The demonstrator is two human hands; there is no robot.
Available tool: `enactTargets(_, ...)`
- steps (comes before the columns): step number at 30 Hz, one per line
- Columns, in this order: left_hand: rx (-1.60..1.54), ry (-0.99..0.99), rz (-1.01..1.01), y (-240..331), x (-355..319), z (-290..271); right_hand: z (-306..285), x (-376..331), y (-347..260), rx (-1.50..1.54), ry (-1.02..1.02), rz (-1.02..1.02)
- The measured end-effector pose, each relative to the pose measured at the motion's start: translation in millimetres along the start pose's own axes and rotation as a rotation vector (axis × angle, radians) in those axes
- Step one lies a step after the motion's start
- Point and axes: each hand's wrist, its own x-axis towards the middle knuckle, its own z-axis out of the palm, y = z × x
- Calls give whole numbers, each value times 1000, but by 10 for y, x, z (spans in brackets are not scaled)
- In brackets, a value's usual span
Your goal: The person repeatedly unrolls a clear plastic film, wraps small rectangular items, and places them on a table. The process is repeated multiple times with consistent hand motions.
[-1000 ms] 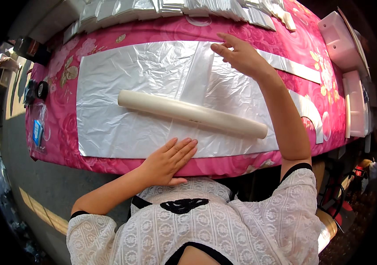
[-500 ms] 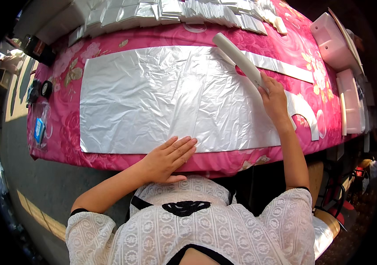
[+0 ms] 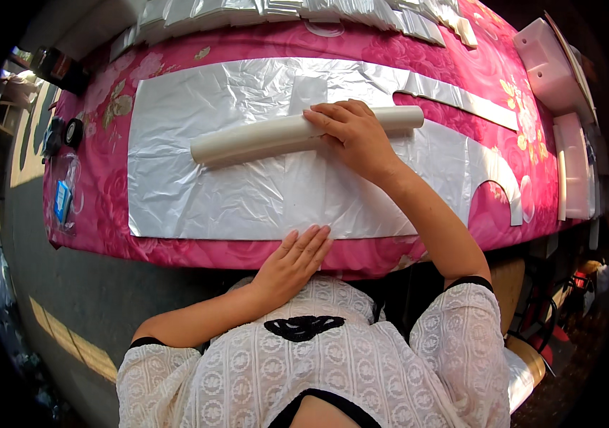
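Cream roll, a smooth cylinder, lies on crinkled, silvery-white film over a pink floral tablecloth in the head view. Its long axis runs left to right, the right end farther away. The right hand covers its middle; whether it grips, I cannot tell. Well apart, the left hand lies flat, fingertips on the film's near edge.

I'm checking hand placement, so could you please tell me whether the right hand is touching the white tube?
Touching: the head view shows the right hand laid over the white tube, its fingers resting across it.
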Motion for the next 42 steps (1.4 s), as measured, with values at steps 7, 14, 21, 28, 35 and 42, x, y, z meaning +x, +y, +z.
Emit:
enactTargets(7,-182,61,112,-142,-107,-85,143,536,383,-104,174,74)
enactTargets(14,-387,163,177,-460,-268,-160,-97,-262,-337,360,-270,-62)
enactTargets(21,-481,299,282,-587,-174,-255,-112,-556,-507,326,-281,-118)
enactTargets(28,-803,530,163,-696,-8,-301,1,-603,-570,289,-183,-87)
enactTargets(35,-390,232,41,-825,152,-222,40,-668,-600,237,-79,-60)
enactTargets(42,-664,197,-211,-798,256,-341,-83,-701,-499,286,-95,24)
